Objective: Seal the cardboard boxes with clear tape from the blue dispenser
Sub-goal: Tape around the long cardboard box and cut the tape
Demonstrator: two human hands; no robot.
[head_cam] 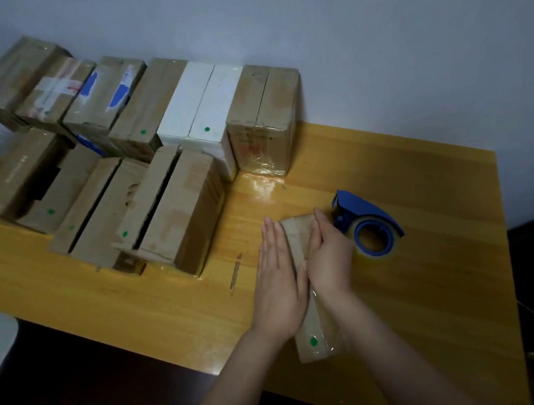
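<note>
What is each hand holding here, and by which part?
Nothing is gripped. The left hand and right hand press with straight fingers on the cardboard box, one on each side of its taped seam. The blue dispenser lies unheld beside it.

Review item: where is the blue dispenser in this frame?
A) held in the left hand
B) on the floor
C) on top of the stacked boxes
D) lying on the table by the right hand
D: the dispenser lies on the table just beside the right hand, and neither hand holds it. The right hand and the left hand both rest on the box.
</note>
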